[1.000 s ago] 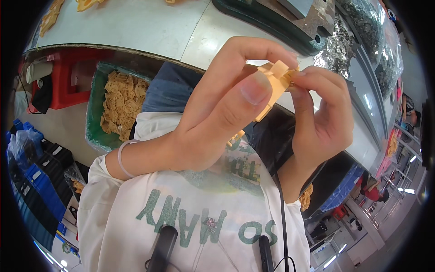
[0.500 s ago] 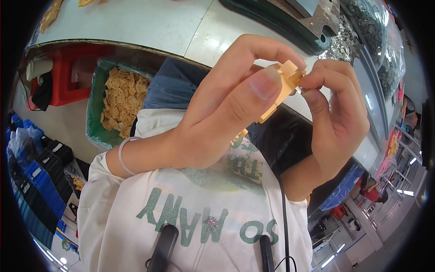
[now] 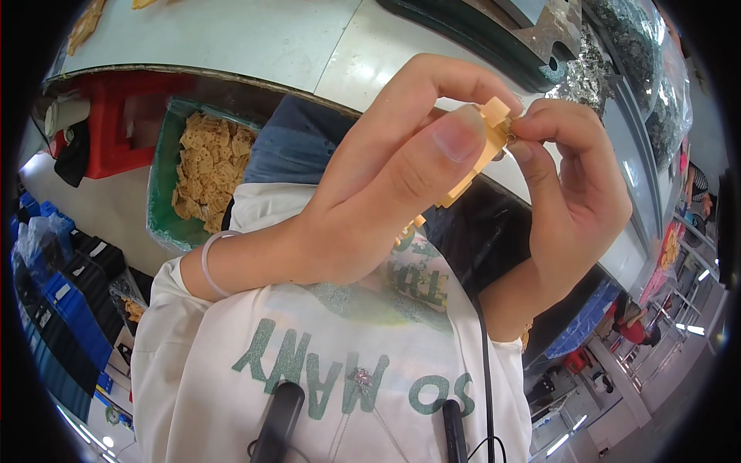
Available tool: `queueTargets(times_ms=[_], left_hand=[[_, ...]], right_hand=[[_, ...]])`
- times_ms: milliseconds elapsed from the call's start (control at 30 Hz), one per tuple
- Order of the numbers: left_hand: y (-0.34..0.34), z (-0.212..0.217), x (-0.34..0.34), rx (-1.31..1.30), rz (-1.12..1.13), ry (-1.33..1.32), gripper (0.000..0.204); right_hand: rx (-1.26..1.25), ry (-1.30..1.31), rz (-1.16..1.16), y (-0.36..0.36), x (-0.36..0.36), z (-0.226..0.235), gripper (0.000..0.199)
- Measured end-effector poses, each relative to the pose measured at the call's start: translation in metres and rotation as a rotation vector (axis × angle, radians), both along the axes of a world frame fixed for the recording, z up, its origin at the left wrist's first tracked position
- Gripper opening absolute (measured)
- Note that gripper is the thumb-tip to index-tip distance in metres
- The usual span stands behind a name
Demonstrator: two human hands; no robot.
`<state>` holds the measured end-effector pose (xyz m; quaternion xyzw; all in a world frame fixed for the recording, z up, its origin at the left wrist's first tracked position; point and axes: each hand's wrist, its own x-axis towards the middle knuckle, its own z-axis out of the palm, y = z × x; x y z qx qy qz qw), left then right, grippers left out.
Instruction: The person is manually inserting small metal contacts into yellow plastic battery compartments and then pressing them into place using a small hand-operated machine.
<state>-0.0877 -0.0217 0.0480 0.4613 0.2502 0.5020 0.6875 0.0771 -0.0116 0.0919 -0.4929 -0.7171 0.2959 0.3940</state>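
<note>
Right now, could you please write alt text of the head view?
A person's left-hand grip holds a pale orange part; the right-hand grip, fingertips nearly together, is at the part's end. At left, a green bin holds many similarly coloured pieces.

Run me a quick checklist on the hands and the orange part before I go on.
1. Left hand has the orange plastic part: ok, thumb and fingers hold it.
2. Right hand is at the part: ok, thumb and index fingertips are at its upper right end.
3. Small shiny piece by the right fingertips is fully seated: cannot tell, too small.
4. Whole part is in view: not ok, the left hand covers much of it.
5. Black cable is clear of the right forearm: cannot tell, they lie side by side in this view.
</note>
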Motion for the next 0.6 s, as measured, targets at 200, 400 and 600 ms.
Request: queueTargets(times_ms=[200, 400, 600], left_hand=[[-0.001, 0.001, 0.0, 0.006, 0.022, 0.012, 0.063], [0.001, 0.0, -0.005, -0.005, -0.005, 0.0, 0.067], [0.003, 0.0, -0.006, 0.034, -0.011, 0.09, 0.065]], right_hand=[[0.02, -0.019, 0.011, 0.002, 0.003, -0.002, 0.019], [-0.136, 0.169, -0.011, 0.011, 0.01, -0.004, 0.025], [-0.149, 0.129, -0.059, 0.01, 0.005, -0.005, 0.024]])
